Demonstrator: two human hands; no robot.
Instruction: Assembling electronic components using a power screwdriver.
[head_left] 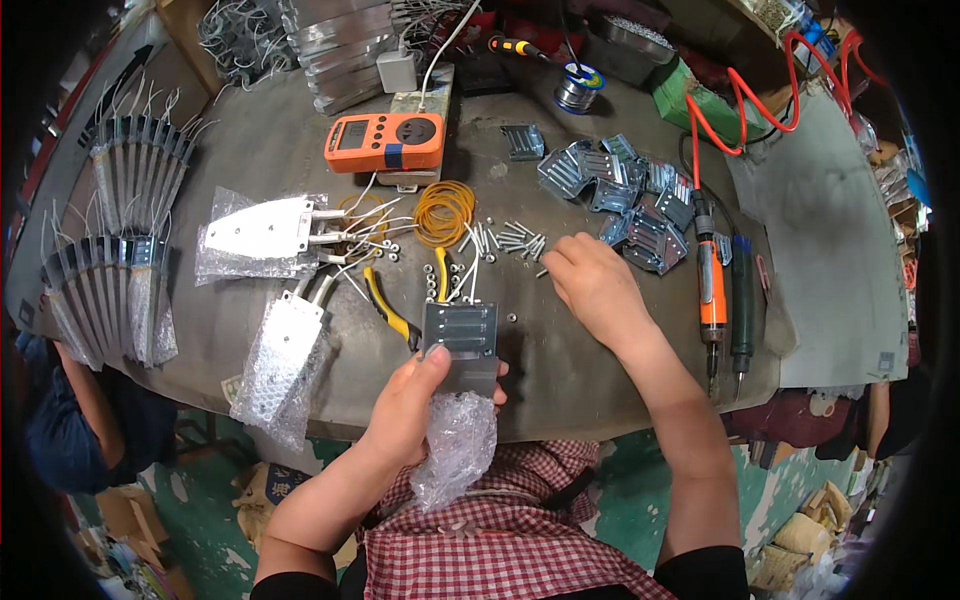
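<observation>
My left hand (pixel 405 405) grips a flat metal heating plate with a dark slotted cover (pixel 461 328) at its far end; white wires run out of that end. Bubble wrap (pixel 456 450) hangs round the near end. My right hand (pixel 598 288) rests low over the table with its fingertips pinched together, just right of a scatter of small screws (pixel 518 238). One screw lies by the fingertips; whether anything is between them is hidden. Pliers with yellow-and-black handles (pixel 390 310) lie left of the held plate, and several small nuts (pixel 430 282) lie beyond it.
At left are bubble-wrapped plates (pixel 262 228) and fanned rows of wired strips (pixel 135 170). An orange meter (pixel 385 142) and yellow rubber bands (pixel 444 213) lie farther back. Slotted covers (pixel 610 175), an orange electric screwdriver (pixel 711 285), a soldering iron (pixel 741 300) and a solder spool (pixel 579 88) are at right.
</observation>
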